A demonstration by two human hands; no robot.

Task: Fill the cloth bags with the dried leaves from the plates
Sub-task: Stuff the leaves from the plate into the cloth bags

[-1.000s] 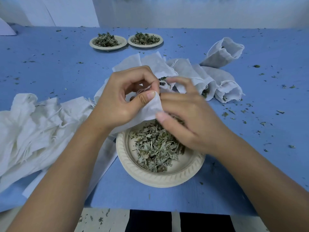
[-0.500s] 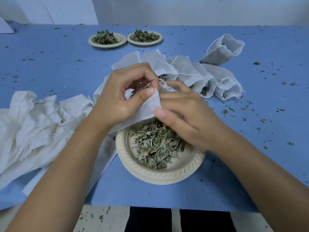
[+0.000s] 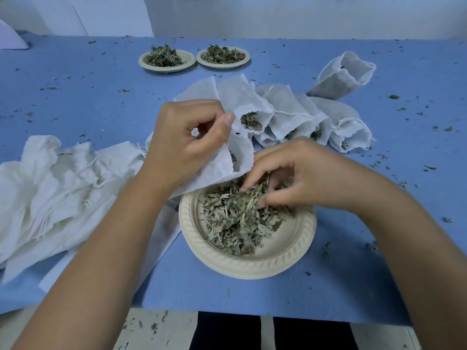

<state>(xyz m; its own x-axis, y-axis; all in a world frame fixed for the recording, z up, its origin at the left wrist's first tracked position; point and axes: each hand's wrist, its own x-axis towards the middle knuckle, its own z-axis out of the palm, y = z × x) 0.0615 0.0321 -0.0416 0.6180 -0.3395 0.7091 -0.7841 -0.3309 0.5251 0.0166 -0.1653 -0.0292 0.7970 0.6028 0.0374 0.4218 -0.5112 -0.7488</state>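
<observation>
A beige plate (image 3: 285, 258) near the table's front edge holds a heap of dried leaves (image 3: 235, 218). My left hand (image 3: 187, 140) pinches the rim of a white cloth bag (image 3: 240, 157) and holds its mouth open just above the plate's far-left side. My right hand (image 3: 298, 173) is down in the leaves at the plate's far side, its fingers curled round a pinch of them. Behind the hands lies a row of filled bags (image 3: 290, 117) with leaves showing in their mouths.
A pile of empty cloth bags (image 3: 50, 190) lies at the left. Two more plates of leaves (image 3: 166, 59) (image 3: 223, 56) stand at the back. One bag (image 3: 343, 74) lies apart at the back right. Leaf crumbs are scattered over the blue table (image 3: 379, 274).
My right hand has left the bag's mouth and dropped into the leaves on the plate. My left hand keeps hold of the bag, its mouth now wider open.
</observation>
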